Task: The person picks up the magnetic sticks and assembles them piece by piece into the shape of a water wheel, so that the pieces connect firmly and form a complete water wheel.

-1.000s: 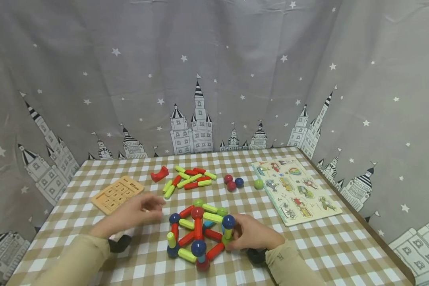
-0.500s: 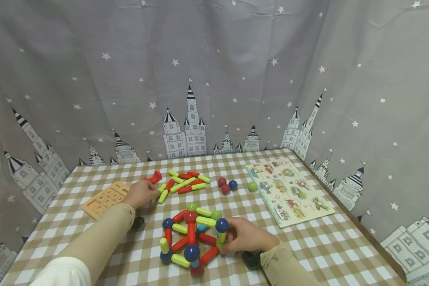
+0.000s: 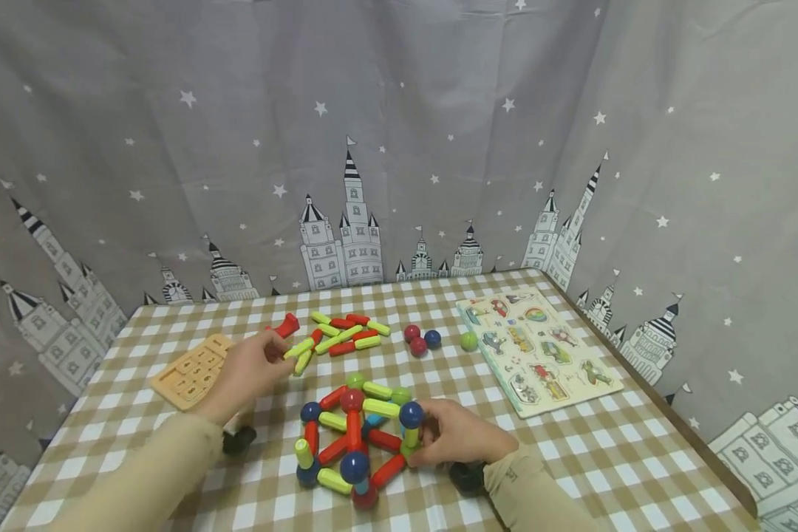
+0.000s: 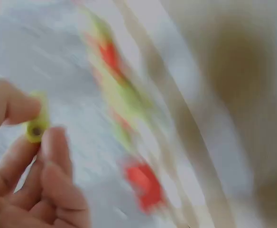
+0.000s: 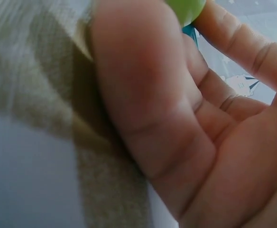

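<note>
Pinching: left hand (image 3: 249, 367) has a yellow-green stick (image 3: 298, 347) between thumb and fingertips, left of centre in the head view, at the near edge of the loose pile; the left wrist view shows the same stick (image 4: 36, 124) end-on, held by thumb and fingers (image 4: 55, 152), rest of that frame is a blur
Right hand: right hand (image 3: 462, 436) sits lower centre-right, fingers curled round the lower right corner of the build, right under the blue ball (image 3: 411, 414); the right wrist view is mostly palm, with a green ball (image 5: 188, 9) against the fingers at the top edge
Build: stick-and-ball structure (image 3: 359, 436) of red and yellow-green sticks joined by blue, red and green balls, lower centre of the head view, standing on the checked tablecloth (image 3: 605, 451)
Loose pile: red and yellow-green sticks (image 3: 346, 332) just above the build, middle of the frame
Red curved block: red curved block (image 3: 284, 325) at the left end of that pile, just beyond the left hand
Spare balls: two dark red and one blue (image 3: 419, 340) in a tight cluster right of the pile, a green ball (image 3: 468, 340) a bit further right
Boards: number board (image 3: 189, 369) centre left, partly behind the left hand; picture puzzle board (image 3: 539, 351) on the right
Backdrop: grey curtain (image 3: 399, 111) with stars and castles across the top half
</note>
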Demonstrator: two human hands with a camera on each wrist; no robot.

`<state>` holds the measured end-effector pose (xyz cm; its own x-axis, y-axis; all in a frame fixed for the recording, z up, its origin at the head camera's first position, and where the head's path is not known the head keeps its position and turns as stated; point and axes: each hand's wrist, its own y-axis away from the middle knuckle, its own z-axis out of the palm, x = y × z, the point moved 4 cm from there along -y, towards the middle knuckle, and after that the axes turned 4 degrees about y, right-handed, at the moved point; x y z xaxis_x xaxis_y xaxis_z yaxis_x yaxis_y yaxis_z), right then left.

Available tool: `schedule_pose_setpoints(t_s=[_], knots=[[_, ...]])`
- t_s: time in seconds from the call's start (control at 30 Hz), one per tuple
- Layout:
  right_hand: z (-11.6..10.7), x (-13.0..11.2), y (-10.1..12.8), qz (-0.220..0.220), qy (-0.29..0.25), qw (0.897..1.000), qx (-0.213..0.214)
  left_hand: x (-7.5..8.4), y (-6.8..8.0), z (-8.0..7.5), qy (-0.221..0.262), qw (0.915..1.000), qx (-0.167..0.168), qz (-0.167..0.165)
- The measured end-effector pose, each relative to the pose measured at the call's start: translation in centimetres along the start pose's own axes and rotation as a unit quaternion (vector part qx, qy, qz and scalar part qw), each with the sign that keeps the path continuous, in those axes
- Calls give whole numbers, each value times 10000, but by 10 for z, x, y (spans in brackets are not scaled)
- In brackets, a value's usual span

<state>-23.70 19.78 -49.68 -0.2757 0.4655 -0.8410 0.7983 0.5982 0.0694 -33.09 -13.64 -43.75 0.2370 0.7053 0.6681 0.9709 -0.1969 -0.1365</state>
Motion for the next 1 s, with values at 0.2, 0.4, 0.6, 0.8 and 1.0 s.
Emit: schedule_pose_setpoints(t_s=[0.2, 0.4, 0.6, 0.8, 1.0], knots=[[-9, -8, 1, 73, 33, 9999, 90, 54, 75, -2, 498, 9946, -766, 492], [-11, -5, 5, 223, -116, 9996, 129, 78, 81, 11, 657, 9896, -885, 927], [-3, 0, 5, 104, -148, 9998, 114, 74, 80, 16, 714, 9827, -1282, 1131], [0, -2, 1, -45, -47, 9999, 113, 59, 71, 8, 989, 9767, -1590, 1049], [0, -3, 1, -207, -382, 9989, 148, 37, 28, 15, 496, 9829, -1319, 1187]])
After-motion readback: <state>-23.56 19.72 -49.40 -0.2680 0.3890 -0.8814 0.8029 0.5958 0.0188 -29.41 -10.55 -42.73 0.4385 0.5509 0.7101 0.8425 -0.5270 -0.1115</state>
